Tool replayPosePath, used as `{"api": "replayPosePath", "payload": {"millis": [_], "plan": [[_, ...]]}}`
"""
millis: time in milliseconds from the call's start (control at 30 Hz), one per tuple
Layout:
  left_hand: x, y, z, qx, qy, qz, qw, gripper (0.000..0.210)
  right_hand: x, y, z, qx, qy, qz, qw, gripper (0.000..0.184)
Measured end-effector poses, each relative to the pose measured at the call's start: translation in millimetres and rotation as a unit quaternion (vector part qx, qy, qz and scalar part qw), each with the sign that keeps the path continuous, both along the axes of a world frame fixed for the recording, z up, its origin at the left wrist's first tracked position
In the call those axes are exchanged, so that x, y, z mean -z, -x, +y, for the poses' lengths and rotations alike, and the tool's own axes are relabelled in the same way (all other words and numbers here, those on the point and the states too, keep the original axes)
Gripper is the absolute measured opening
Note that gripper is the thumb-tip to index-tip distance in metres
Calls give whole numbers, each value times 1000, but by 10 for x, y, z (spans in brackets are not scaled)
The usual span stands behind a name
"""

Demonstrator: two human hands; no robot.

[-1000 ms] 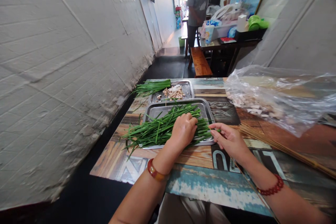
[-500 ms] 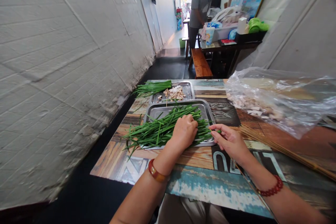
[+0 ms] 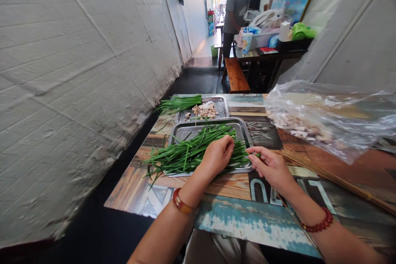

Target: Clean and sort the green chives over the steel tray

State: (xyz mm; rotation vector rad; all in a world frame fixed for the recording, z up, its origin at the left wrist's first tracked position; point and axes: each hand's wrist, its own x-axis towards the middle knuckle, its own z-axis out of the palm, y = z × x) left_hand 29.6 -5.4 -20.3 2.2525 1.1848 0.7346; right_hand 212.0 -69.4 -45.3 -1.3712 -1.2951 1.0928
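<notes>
The room is long and thin, with a white wall (image 3: 93, 70) on one side. Far back, a person (image 3: 238, 2) in a gray top stands by a bench (image 3: 236, 75). Up close is a table (image 3: 229, 210) that looks like bits of old wood.

The long greens (image 3: 192, 150) lie in a loose heap in the front tray (image 3: 247, 130), and their thin ends hang over its left side. The left hand (image 3: 218, 152) is on the heap with its fingers curled. Its fingertips are hidden, so I can't see if it has hold of any stems. The right hand (image 3: 269, 165) is just beside the tray. It pinches a thin stick (image 3: 292, 215), which runs back under the wrist. A bit of green shows at those fingers.

Some of it looks done: more greens (image 3: 182, 102) lie in a neat bunch at the left of the back tray (image 3: 227, 109), next to some pale bits (image 3: 206, 110). I can't see if that bunch has sticks in it. Lots looks left: the front heap is big, many sticks (image 3: 340, 179) lie on the right, and a clear bag (image 3: 328, 103) has more pale chunks in it.
</notes>
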Motion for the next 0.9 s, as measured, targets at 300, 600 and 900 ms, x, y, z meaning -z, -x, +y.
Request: {"api": "replayPosePath", "payload": {"millis": [300,600,900], "plan": [[-24,-68,-24,48,43,-100,993,4,-50,20,-15,-4,2,8,1000,35],[-38,-99,-50,5,72,-93,993,7,-41,24,-12,-1,7,7,1000,35],[-62,-119,-75,12,49,-83,995,10,-76,39,-11,4,-10,-1,1000,31]]}}
